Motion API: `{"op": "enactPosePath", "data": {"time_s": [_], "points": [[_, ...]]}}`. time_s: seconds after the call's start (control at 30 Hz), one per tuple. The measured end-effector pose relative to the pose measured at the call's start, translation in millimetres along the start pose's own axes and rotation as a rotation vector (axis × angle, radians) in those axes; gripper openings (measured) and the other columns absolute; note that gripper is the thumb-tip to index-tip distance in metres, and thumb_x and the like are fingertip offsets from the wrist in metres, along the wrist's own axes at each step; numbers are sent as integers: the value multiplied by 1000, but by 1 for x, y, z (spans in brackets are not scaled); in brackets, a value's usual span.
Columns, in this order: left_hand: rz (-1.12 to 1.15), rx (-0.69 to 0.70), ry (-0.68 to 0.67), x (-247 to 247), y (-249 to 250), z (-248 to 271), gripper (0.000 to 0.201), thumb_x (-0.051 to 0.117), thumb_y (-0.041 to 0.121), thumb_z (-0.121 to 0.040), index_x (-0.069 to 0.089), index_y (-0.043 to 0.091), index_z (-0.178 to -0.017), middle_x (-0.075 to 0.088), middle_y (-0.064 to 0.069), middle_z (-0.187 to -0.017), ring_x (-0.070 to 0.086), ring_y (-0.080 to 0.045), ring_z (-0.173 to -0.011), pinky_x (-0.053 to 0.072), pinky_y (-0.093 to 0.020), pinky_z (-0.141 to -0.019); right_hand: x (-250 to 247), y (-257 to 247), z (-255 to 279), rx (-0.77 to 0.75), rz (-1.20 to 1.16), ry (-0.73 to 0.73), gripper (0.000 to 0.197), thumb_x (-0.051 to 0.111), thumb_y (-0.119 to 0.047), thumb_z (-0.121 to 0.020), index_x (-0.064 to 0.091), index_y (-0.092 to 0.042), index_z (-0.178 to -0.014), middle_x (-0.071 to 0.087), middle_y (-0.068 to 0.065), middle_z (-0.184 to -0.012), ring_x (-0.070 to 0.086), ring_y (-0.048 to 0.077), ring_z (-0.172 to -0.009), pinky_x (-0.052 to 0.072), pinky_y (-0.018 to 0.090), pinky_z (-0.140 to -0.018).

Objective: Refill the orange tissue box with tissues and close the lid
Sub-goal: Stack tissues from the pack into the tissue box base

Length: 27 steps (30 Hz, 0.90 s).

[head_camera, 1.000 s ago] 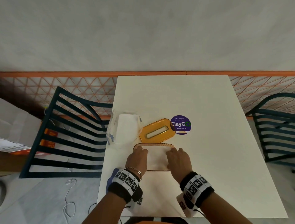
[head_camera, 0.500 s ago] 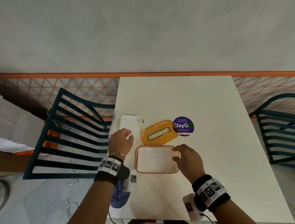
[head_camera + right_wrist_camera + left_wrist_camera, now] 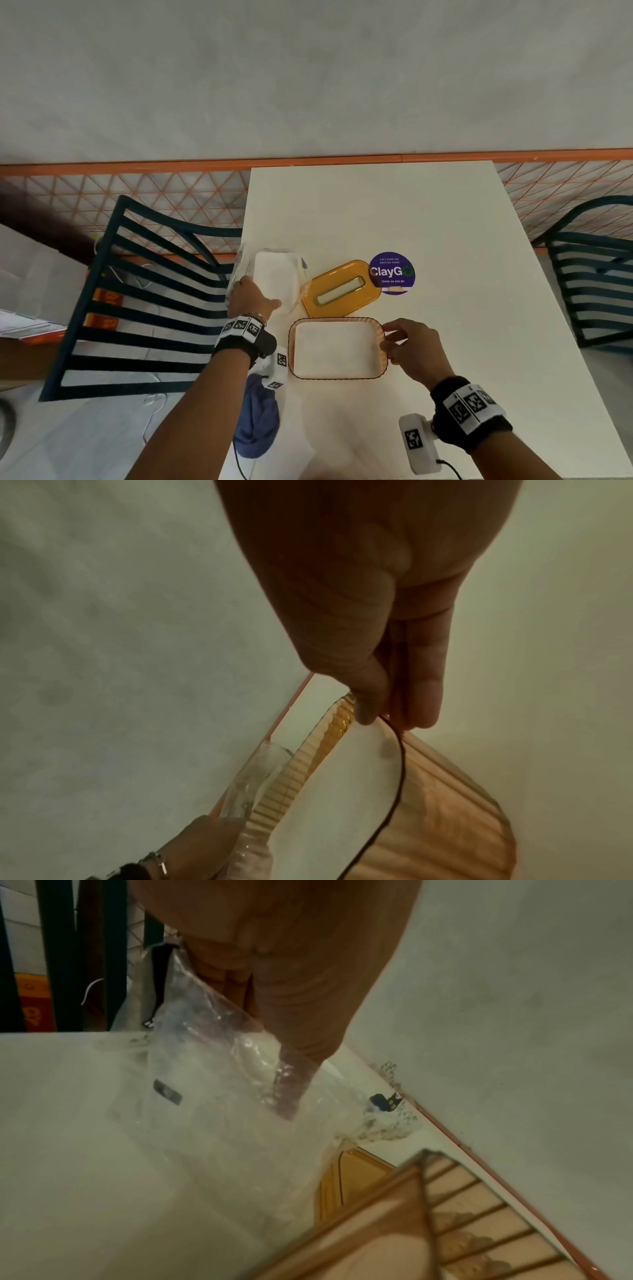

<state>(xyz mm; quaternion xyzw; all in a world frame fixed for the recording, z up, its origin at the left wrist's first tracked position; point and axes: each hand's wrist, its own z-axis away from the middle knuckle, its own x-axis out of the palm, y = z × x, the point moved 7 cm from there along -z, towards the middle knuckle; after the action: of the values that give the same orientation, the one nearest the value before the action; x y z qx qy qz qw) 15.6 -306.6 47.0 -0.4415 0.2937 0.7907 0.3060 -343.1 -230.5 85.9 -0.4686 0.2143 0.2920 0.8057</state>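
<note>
- The orange tissue box (image 3: 337, 347) sat on the white table (image 3: 445, 240) near the person, with its top open; white tissues (image 3: 334, 344) already lay inside it, up near the wavy rim
- The right hand (image 3: 409, 347) pinched the right end of the box rim, thumb on the inside and fingers (image 3: 424, 691) on the outside; that pinch looked small, so the light box could slide or tip if the other hand bumped it
- The orange lid (image 3: 340, 289) lay flat on the table just behind the box, slot side up, so the box was not closed yet; it could catch on tissues that stick up and not sit flat
- The clear plastic pack (image 3: 270, 279) of tissues lay to the left of the lid, right by the table's left edge; the left hand (image 3: 250, 301) held its near end, with the thumb slipped under the shiny wrap; how the other fingers lay, I could not tell
- The wrap looked thin and slippery; a hard pull could tear it, spill loose tissues, or drag the pack off the edge toward the dark chair (image 3: 147, 301)
- A round purple sticker (image 3: 392, 274) sat just behind the lid; a blue cloth (image 3: 257, 421) hung below the table's near left side
</note>
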Motion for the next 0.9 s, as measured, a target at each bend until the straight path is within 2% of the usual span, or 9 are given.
{"op": "enactPosePath", "data": {"time_s": [0.1,0.3,0.37,0.43,0.57,0.63,0.7,0.8,0.9], "points": [[53,-20,21,-3,0,0,91,92,40,-68,47,12,-142,55,-12,-142,50,-37,-134,50,-53,-105,0,0,-2,16,-17,-23,25,78,-10,-85,74,-17,-109,74,-3,-87,73,17,-64,63,28,-62],[354,-14,-80,-3,-7,-1,44,79,35,-83,72,14,-121,70,-9,-122,62,-34,-116,55,-43,-94,-3,0,-1,55,-48,-45,25,77,-6,-86,74,-14,-110,75,-3,-82,73,17,-62,55,18,-52],[564,-17,-89,-10,-9,7,40,77,30,-83,72,13,-118,70,-5,-116,64,-31,-110,56,-41,-90,-3,-1,-1,53,-39,-46,27,79,-9,-84,74,-14,-110,76,-2,-84,73,17,-64,60,24,-58],[758,-15,-71,-22,-13,20,36,80,28,-78,74,19,-113,73,-2,-111,68,-27,-103,59,-47,-89,-3,-5,-1,34,39,-23,33,82,-16,-81,73,-18,-113,75,-5,-94,72,13,-73,63,31,-73],[920,141,-172,-57,-7,69,28,84,22,-78,76,26,-105,77,3,-101,72,-19,-96,60,-41,-81,-11,-36,5,-91,49,35,65,88,-49,-70,60,-31,-126,66,-16,-116,67,7,-93,56,27,-84],[946,237,-293,-71,0,98,28,84,11,-79,77,21,-104,79,0,-99,73,-22,-95,59,-37,-78,-5,-58,12,-134,-160,-131,93,90,-61,-59,48,-35,-138,60,-18,-125,64,7,-107,53,27,-89],[966,300,-451,-75,5,121,29,83,2,-77,79,13,-103,80,-7,-100,74,-30,-98,60,-43,-82,6,-78,21,-116,-428,-330,108,92,-55,-58,35,-34,-147,57,-14,-132,61,6,-116,52,27,-92],[916,383,-635,-65,9,143,37,89,9,-66,81,13,-101,78,-13,-108,73,-32,-105,59,-50,-90,19,-93,28,-59,-710,-544,96,88,-46,-68,40,-21,-148,66,-2,-132,66,20,-117,53,42,-100],[853,377,-679,-50,10,150,48,92,23,-58,80,20,-105,78,-8,-111,72,-28,-109,58,-51,-94,28,-90,37,-25,-777,-731,66,82,-35,-81,58,-7,-136,68,15,-131,65,35,-121,50,51,-106]]}}
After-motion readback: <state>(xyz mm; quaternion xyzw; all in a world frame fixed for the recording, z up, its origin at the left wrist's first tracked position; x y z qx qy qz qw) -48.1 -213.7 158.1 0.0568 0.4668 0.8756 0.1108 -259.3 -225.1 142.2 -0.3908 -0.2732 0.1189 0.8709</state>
